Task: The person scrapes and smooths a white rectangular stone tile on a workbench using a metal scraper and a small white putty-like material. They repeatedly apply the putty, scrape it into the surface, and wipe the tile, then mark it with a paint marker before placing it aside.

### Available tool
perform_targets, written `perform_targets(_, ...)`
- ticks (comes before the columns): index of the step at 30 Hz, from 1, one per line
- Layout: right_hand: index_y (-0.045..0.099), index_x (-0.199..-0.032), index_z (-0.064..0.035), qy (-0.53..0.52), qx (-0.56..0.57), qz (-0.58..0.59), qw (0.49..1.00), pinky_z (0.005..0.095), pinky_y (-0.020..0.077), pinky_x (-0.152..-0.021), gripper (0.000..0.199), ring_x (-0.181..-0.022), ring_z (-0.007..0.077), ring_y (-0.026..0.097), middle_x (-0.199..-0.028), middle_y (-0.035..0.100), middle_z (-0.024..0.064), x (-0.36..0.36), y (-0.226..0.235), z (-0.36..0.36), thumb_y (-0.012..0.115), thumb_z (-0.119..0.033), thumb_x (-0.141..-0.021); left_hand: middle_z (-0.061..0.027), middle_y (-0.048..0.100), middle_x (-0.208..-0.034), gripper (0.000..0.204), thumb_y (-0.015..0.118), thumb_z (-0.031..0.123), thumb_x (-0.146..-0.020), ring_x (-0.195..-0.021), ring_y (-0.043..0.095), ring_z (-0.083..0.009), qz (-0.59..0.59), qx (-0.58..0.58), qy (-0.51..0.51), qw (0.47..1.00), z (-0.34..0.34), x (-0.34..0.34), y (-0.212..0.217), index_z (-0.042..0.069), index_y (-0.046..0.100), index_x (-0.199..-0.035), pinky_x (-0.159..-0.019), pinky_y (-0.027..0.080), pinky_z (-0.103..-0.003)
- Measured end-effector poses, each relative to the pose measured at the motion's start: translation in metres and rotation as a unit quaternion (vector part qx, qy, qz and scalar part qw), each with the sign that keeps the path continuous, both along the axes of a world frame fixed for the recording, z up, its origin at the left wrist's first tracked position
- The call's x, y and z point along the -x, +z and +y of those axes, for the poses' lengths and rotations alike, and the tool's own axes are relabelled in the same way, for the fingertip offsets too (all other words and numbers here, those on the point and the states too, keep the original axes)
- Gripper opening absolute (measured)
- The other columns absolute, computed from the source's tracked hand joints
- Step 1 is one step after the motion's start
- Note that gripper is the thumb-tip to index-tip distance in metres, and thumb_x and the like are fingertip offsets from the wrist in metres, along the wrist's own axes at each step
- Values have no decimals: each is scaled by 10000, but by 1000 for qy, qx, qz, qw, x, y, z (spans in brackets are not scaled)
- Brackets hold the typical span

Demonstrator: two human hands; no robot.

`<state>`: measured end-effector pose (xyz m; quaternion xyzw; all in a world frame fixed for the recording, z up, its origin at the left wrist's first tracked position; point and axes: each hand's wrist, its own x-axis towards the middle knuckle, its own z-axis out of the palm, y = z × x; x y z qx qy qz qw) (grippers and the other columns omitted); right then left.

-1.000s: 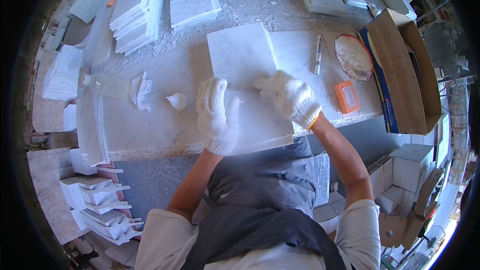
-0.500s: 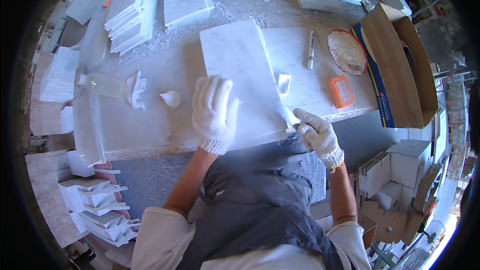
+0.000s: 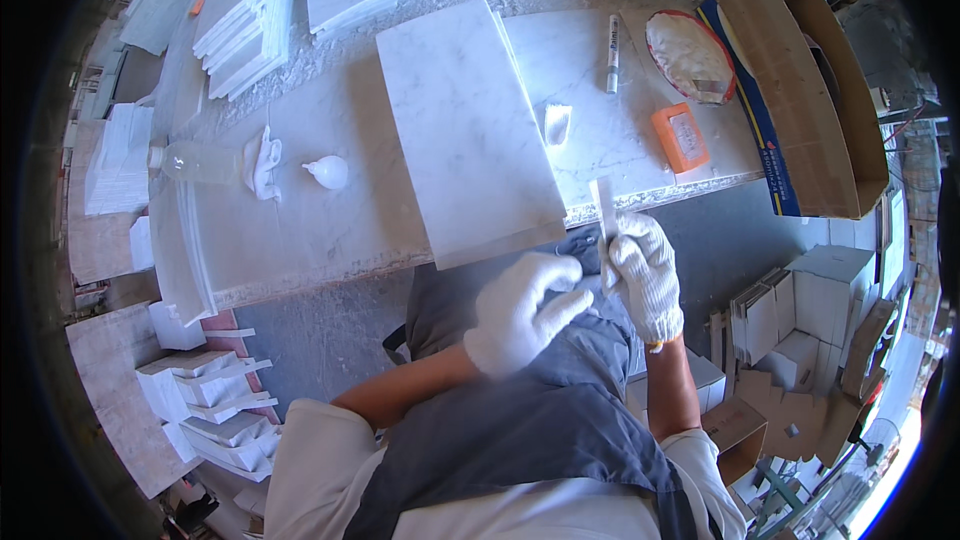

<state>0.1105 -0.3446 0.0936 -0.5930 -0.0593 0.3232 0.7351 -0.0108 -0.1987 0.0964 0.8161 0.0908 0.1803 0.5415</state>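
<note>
Both hands wear white knit gloves. My right hand (image 3: 645, 270), just off the table's front edge, is closed round a thin, flat, pale strip (image 3: 602, 208) that points up and away; its exact kind cannot be made out. My left hand (image 3: 525, 315), held over the dark apron, has thumb and fingers apart and holds nothing. Ahead of both hands, a stack of grey-veined white marble tiles (image 3: 470, 130) lies on the table, its near corner over the front edge. A small white block-like piece (image 3: 557, 124) sits just right of it.
Right on the table (image 3: 375, 210) are a marker (image 3: 612, 55), an orange-framed block (image 3: 680, 137), a red-rimmed round container (image 3: 690, 55) and an open cardboard box (image 3: 825, 110). Left are a white bulb-shaped piece (image 3: 328, 172), a crumpled cloth (image 3: 262, 165), a clear bottle (image 3: 195, 160) and more tile stacks (image 3: 245, 20).
My left hand has left the tile's surface and come back toward my body, near my right hand. The strip has swung from the tile's edge to point upward in my right hand.
</note>
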Motion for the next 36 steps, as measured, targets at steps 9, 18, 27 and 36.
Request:
perform_targets(9,671,-1194,-4,52,20,-58,997,222,535,-619,216,-696,73,654,-926,727,53,32,1,-7,715,-60,-991,-97,744,-1114,195,685,72,-1018,-902,712,-114,126,154,-23,980,14,-14,5,-3,686,-1198,-767,574,-270)
perform_targets(18,660,-1190,-4,-85,66,-70,992,233,490,-522,191,-584,76,589,-839,708,61,21,-10,-9,635,-11,-1001,-89,734,-1139,218,708,134,-1012,-931,713,-142,214,62,-138,965,18,-13,11,7,679,-1186,-810,576,-290)
perform_targets(27,669,-1281,-45,-3,68,-42,997,219,508,-574,263,-677,59,609,-863,671,22,26,-5,-4,681,-97,-1024,-106,746,-1070,251,670,167,-1033,-909,715,-144,170,315,46,932,30,-16,9,-31,692,-1185,-857,576,-297)
perform_targets(36,728,-1174,-5,114,126,-84,982,263,541,-747,255,-821,104,668,-966,740,58,21,-2,-4,735,-201,-1011,-96,731,-1068,199,637,88,-1036,-879,717,-153,185,294,9,938,19,-16,11,-43,694,-1175,-805,598,-293)
